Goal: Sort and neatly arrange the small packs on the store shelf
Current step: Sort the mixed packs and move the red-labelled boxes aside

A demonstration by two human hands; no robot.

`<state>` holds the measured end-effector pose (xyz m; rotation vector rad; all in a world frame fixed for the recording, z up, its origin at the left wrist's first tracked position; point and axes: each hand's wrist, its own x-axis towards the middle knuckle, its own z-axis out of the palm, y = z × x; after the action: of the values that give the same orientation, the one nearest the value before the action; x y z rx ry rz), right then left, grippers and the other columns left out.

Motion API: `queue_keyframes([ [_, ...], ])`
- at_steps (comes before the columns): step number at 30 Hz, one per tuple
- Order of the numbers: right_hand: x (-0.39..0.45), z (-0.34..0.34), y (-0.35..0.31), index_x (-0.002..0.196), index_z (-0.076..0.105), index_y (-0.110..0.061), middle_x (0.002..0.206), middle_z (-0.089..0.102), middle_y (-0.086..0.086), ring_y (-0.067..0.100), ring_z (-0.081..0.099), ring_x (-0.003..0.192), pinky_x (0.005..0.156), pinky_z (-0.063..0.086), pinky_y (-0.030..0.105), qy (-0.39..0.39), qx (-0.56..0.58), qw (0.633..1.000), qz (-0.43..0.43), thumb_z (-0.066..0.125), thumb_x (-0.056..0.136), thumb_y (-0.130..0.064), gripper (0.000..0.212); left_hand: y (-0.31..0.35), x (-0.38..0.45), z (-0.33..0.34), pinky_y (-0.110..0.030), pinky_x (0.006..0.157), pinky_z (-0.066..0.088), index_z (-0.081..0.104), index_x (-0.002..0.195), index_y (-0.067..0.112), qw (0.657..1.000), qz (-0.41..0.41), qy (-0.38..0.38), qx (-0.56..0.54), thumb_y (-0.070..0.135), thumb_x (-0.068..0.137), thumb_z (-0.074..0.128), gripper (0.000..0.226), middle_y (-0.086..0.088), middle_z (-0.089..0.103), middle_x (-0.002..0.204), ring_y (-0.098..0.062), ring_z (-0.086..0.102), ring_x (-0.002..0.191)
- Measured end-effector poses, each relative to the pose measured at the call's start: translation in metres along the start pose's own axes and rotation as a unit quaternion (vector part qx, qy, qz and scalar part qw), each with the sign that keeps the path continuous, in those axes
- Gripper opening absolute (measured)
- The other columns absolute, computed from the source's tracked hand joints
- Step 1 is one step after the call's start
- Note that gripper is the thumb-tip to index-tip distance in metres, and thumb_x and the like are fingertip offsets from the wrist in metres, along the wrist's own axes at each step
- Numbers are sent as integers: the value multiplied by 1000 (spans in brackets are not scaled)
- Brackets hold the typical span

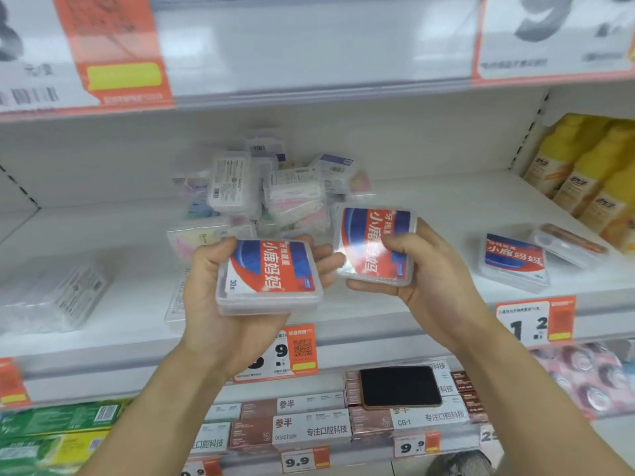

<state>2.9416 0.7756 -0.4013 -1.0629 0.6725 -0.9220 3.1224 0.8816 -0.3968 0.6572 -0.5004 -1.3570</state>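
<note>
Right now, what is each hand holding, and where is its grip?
Left hand holds a red-and-blue pack from beneath, by its sides. Right hand pinches a matching pack at its near right corner.

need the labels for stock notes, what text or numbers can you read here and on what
"小鹿妈妈": red-and-blue label on the clear plastic pack in the left hand, the same pack in the right hand, and a third pack lying on the white shelf.
"30": left-hand pack's label.
"9.9": orange-and-white price tag.
"参半", "专注口腔科技", "oralshark": brown-and-white boxes.
Large signs overhead: blurred.
</note>
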Motion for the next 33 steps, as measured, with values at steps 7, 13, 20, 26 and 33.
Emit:
queue_keyframes([
  [7, -8, -33, -17, 124, 59, -18, 105, 73, 4, 20, 75, 85, 61, 61, 35, 121, -105, 985, -66, 64, 94, -16, 31, -36, 26, 22, -28, 57, 55, 66, 93, 16, 940, 68, 140, 304, 12, 96, 49, 17, -3, 74, 77, -20, 70, 70],
  [13, -7, -95, -39, 131, 47, -24, 87, 59, -27, -5, 67, 80, 75, 59, 25, 387, -244, 858, -233, 71, 89, -31, 49, -78, 68, 61, -28, 67, 59, 59, 114, 13, 930, 105, 115, 332, 13, 87, 67, 28, -8, 71, 105, -18, 72, 91],
  [20, -2, -145, -38, 145, 36, -32, 126, 58, -10, 6, 62, 110, 93, 52, 27, 421, -296, 827, -225, 75, 81, -32, 75, -148, 114, 93, -27, 78, 56, 59, 111, 11, 872, 36, -6, 487, 27, 76, 81, 44, 1, 72, 98, -11, 70, 86],
  [26, 8, -160, -32, 118, 66, -25, 117, 61, -4, 17, 64, 104, 92, 55, 40, 392, -396, 776, -294, 61, 84, -10, 37, -150, 118, 96, -33, 83, 51, 60, 112, 12, 689, 92, 2, 719, 41, 82, 72, 43, -6, 61, 109, -20, 59, 97],
  [33, 28, -160, -33, 80, 78, -21, 110, 75, 1, 28, 59, 117, 109, 37, 34, 360, -511, 731, -274, 49, 63, -4, 38, -141, 106, 92, -36, 87, 48, 60, 116, 13, 639, 136, -64, 754, 34, 89, 60, 34, -6, 62, 108, -22, 57, 101],
])
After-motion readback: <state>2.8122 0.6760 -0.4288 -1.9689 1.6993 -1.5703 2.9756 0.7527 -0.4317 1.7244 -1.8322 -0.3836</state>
